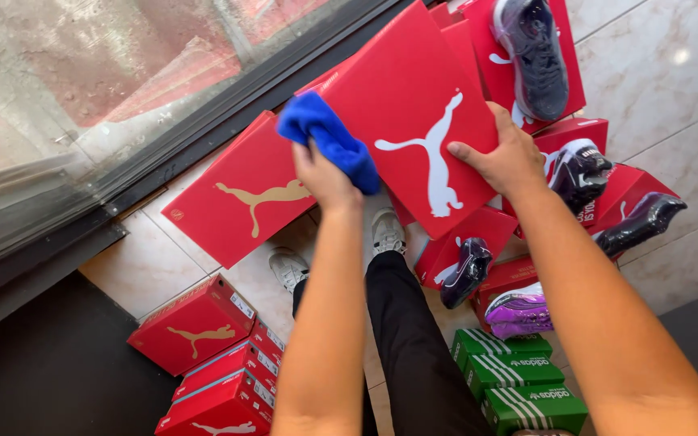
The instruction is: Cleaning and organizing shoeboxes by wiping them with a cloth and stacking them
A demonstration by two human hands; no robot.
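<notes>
Above the tiled floor point(672, 105), in the middle of the scene, we see the right hand point(504, 157) closed on the edge of a red shoebox lid point(401, 97), held up tilted; the left hand point(322, 173) grips a blue cloth point(329, 133), seemingly pressed to it.

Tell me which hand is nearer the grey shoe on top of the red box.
Right. The right hand grips the held red box just below the grey shoe; the left hand, holding a blue cloth, is farther left.
</notes>
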